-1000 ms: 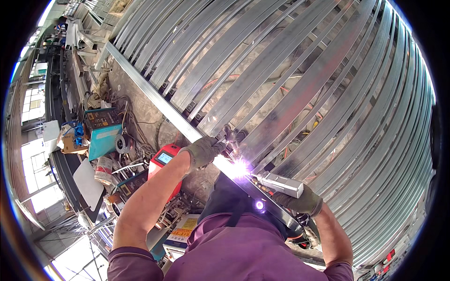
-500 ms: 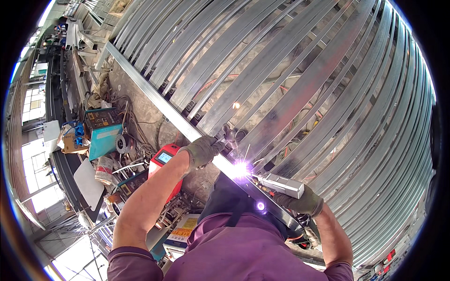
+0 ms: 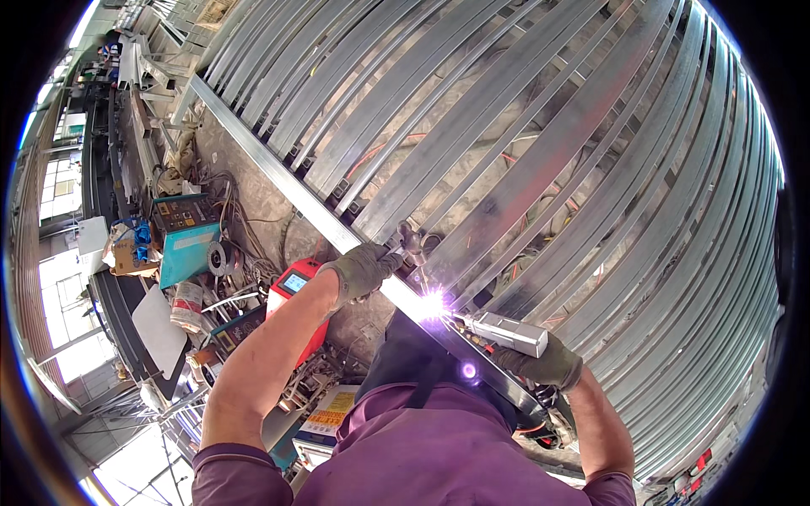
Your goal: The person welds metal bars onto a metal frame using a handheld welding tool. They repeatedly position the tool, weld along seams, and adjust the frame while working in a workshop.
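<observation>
My right hand, in a grey-green work glove, is closed on a boxy silver welding torch. The torch's nozzle points left at a bright violet-white arc with sparks, burning on the long metal rail where a slat joins it. The glare hides the joint itself. My left hand, gloved the same way, is closed around the handle of a hammer and rests on the rail. The hammer's head lies over the slat side, just above the arc.
Many parallel grey metal slats run from the rail up and right, with gaps between. To the left stand a red machine with a screen, a teal machine, a wire spool and tangled cables. A labelled box sits beside me.
Both hands stay almost in place. The arc's sparks have changed shape, and its glow looks slightly smaller.
</observation>
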Action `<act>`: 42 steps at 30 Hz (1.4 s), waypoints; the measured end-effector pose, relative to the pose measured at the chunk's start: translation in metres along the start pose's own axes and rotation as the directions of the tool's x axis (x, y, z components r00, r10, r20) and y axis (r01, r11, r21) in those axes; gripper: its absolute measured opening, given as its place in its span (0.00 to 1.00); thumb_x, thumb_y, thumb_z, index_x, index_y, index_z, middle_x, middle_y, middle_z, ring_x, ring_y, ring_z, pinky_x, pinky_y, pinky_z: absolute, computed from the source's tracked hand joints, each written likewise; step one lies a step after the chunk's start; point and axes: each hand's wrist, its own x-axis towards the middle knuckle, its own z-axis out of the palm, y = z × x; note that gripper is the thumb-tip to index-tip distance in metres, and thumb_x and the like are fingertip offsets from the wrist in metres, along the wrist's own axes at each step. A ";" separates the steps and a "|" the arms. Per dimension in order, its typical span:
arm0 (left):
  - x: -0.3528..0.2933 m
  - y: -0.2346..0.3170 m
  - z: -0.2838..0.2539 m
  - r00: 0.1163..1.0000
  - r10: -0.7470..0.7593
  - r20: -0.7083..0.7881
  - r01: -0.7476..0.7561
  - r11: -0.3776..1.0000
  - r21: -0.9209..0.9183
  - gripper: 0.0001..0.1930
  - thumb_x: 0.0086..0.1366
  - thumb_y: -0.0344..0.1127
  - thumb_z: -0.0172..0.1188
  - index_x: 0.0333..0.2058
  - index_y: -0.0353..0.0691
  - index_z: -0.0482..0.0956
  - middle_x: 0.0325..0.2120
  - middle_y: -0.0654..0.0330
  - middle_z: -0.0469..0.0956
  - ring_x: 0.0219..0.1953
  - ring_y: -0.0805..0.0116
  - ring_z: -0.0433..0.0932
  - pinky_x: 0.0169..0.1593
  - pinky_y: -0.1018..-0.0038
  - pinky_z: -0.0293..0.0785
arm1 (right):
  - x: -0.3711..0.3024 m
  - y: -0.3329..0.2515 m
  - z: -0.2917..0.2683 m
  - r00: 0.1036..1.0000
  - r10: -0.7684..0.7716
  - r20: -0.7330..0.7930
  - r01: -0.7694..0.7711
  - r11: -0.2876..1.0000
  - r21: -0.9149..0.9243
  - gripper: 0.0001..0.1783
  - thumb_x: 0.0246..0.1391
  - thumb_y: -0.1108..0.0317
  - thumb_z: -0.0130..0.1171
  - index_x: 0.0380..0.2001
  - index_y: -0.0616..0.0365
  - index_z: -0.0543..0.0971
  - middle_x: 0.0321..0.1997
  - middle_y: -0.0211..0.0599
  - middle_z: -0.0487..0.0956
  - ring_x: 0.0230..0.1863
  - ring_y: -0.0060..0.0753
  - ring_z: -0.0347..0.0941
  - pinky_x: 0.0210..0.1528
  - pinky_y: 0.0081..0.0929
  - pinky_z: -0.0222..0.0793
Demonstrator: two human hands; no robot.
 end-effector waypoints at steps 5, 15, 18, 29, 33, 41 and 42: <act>-0.003 0.002 -0.003 1.000 -0.012 -0.013 0.013 0.999 0.049 0.23 0.84 0.59 0.57 0.42 0.43 0.79 0.23 0.67 0.72 0.19 0.74 0.70 0.23 0.70 0.68 | -0.003 0.005 0.007 0.999 0.005 -0.035 -0.003 0.997 0.076 0.28 0.69 0.59 0.75 0.66 0.59 0.83 0.59 0.39 0.90 0.59 0.28 0.86 0.63 0.28 0.82; 0.013 -0.012 -0.007 0.994 0.110 0.025 -0.112 0.984 0.138 0.23 0.84 0.59 0.56 0.44 0.43 0.79 0.22 0.65 0.74 0.19 0.73 0.71 0.22 0.69 0.70 | -0.027 -0.032 0.041 0.976 0.056 -0.212 -0.092 0.982 -0.167 0.28 0.65 0.52 0.78 0.62 0.53 0.87 0.51 0.43 0.92 0.52 0.37 0.90 0.56 0.31 0.83; 0.034 -0.028 -0.003 0.982 0.186 0.011 -0.185 0.963 0.197 0.22 0.84 0.58 0.56 0.46 0.42 0.80 0.22 0.64 0.75 0.18 0.73 0.72 0.22 0.68 0.70 | -0.024 -0.031 0.053 0.966 0.053 -0.252 -0.104 0.975 -0.195 0.27 0.63 0.51 0.79 0.59 0.51 0.88 0.47 0.41 0.93 0.48 0.38 0.91 0.53 0.36 0.85; 0.019 -0.066 -0.004 0.927 0.374 -0.036 -0.370 0.925 0.092 0.19 0.84 0.51 0.61 0.44 0.38 0.82 0.23 0.67 0.74 0.21 0.77 0.70 0.25 0.72 0.69 | -0.029 -0.053 0.061 0.941 0.119 -0.318 -0.229 0.914 -0.336 0.24 0.61 0.51 0.81 0.53 0.55 0.91 0.44 0.38 0.94 0.45 0.27 0.90 0.49 0.29 0.85; -0.001 -0.085 -0.021 0.962 0.266 -0.059 -0.269 0.962 -0.046 0.21 0.83 0.52 0.61 0.43 0.35 0.82 0.25 0.63 0.77 0.25 0.73 0.75 0.30 0.68 0.72 | -0.024 -0.057 0.066 0.939 0.124 -0.321 -0.238 0.908 -0.345 0.24 0.62 0.50 0.80 0.54 0.53 0.91 0.45 0.37 0.93 0.47 0.28 0.90 0.52 0.29 0.85; -0.016 -0.131 -0.046 0.963 0.219 -0.156 -0.250 0.944 -0.216 0.21 0.82 0.53 0.62 0.38 0.39 0.80 0.22 0.66 0.75 0.22 0.76 0.72 0.26 0.69 0.69 | -0.031 -0.053 0.081 0.925 0.059 -0.377 -0.209 0.905 -0.371 0.25 0.62 0.49 0.80 0.56 0.51 0.90 0.47 0.36 0.93 0.49 0.31 0.91 0.54 0.31 0.86; -0.015 -0.132 -0.046 0.964 0.213 -0.159 -0.247 0.941 -0.232 0.21 0.82 0.53 0.62 0.38 0.39 0.80 0.22 0.66 0.75 0.21 0.76 0.72 0.25 0.69 0.69 | -0.033 -0.052 0.085 0.920 0.045 -0.389 -0.201 0.907 -0.370 0.25 0.62 0.49 0.80 0.55 0.51 0.90 0.47 0.37 0.93 0.50 0.32 0.91 0.54 0.31 0.86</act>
